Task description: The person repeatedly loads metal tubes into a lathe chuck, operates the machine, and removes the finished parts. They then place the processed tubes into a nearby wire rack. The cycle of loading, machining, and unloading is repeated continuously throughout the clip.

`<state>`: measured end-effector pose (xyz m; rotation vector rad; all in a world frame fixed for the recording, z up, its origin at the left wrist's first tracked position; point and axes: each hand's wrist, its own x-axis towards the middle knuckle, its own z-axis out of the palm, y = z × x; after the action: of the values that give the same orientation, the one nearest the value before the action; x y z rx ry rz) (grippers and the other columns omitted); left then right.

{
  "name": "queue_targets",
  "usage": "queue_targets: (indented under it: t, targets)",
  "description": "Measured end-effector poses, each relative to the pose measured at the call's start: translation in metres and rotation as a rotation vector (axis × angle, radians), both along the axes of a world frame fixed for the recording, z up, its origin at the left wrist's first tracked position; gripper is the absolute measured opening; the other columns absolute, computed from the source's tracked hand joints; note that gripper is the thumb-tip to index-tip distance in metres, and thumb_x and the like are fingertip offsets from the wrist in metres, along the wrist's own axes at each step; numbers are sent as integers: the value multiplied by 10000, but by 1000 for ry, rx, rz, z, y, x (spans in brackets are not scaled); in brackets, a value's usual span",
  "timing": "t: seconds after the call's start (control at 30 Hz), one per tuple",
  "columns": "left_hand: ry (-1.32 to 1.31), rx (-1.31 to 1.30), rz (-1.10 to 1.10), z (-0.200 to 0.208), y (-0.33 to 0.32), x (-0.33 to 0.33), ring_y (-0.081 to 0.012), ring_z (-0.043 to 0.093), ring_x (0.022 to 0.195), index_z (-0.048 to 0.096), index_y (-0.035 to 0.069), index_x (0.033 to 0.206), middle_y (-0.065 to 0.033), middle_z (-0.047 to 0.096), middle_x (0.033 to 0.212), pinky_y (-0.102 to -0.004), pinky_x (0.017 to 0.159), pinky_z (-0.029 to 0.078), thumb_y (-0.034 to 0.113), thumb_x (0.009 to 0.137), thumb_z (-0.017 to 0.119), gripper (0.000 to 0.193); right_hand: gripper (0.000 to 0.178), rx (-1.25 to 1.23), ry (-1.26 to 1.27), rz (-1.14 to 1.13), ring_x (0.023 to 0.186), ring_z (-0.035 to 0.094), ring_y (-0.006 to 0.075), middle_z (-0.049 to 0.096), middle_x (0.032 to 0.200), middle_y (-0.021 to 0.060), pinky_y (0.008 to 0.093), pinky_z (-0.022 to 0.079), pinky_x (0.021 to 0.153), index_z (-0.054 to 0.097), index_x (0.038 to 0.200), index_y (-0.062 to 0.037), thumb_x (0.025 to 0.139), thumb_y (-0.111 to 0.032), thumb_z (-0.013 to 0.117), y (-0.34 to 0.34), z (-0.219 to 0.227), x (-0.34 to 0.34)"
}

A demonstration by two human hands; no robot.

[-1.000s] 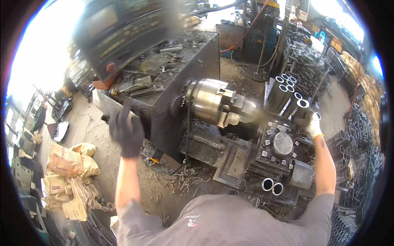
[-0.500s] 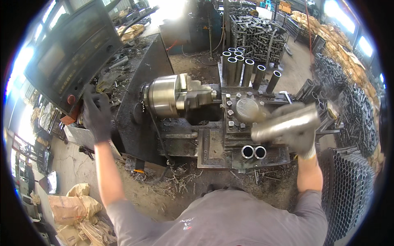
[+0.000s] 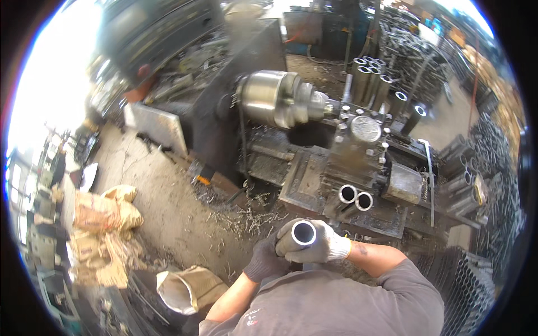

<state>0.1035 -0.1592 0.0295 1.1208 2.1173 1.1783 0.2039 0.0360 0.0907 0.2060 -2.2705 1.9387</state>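
Observation:
A short steel tube (image 3: 287, 243) is held close to my body, its bright ringed open end tilted up towards me. My right hand (image 3: 326, 245), in a grey work glove with a pale cuff, is closed round it from the right. From the left, my left hand (image 3: 264, 259) in a dark glove is also closed against the tube; some of its fingers are hidden. Just beyond my hands, two upright tubes (image 3: 355, 203) stand side by side on the lathe carriage. The lathe chuck (image 3: 269, 98), a bright steel cylinder, lies farther off, blurred towards its jaws.
A bolted tool post (image 3: 365, 129) rises from the carriage. Several tubes (image 3: 374, 78) stand behind it, with more tubes (image 3: 460, 182) lying at the right. Metal shavings (image 3: 249, 221) litter the floor. An open sack (image 3: 193, 285) and tan sacks (image 3: 103, 213) are on the left.
My left hand has come from the machine's left side to the tube. My right hand has brought the tube from beside the tool post to my body. The view has turned left.

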Motion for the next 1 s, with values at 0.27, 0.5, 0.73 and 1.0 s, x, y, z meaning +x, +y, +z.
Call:
queue_targets:
  t: [0.27,0.5,0.73,1.0]
  targets:
    - [-218,-689,720,-164,-239,70,-361,742,1073,756,150,1134,-157,778,1116,-489,909,562,516,899,696,440,201,59,-22,285,994,717,188,781,1023,40,341,584,887,845,1003,-120,812,-59,838,-112,3,-37]
    - [-700,-717,1696,-310,-508,367,-417,696,1237,793,77,1226,-258,732,1284,-492,1044,538,481,870,686,549,468,308,-51,763,905,749,238,778,1031,111,368,600,853,725,1180,-68,799,-262,916,-322,-41,-51]
    - [-890,-795,2229,-343,-498,597,-396,670,1285,778,51,1247,-207,709,1362,-475,1049,542,373,970,597,463,562,488,113,1395,951,765,285,780,1071,138,412,604,882,697,1242,-74,778,-300,920,-517,-32,-9]
    - [-1091,-336,2597,-360,-291,639,-413,673,1271,686,5,1342,-249,668,1412,-489,1056,533,373,1013,584,504,467,423,398,1793,950,752,346,760,1032,177,440,589,848,698,1166,-66,786,-266,879,-720,-16,54]
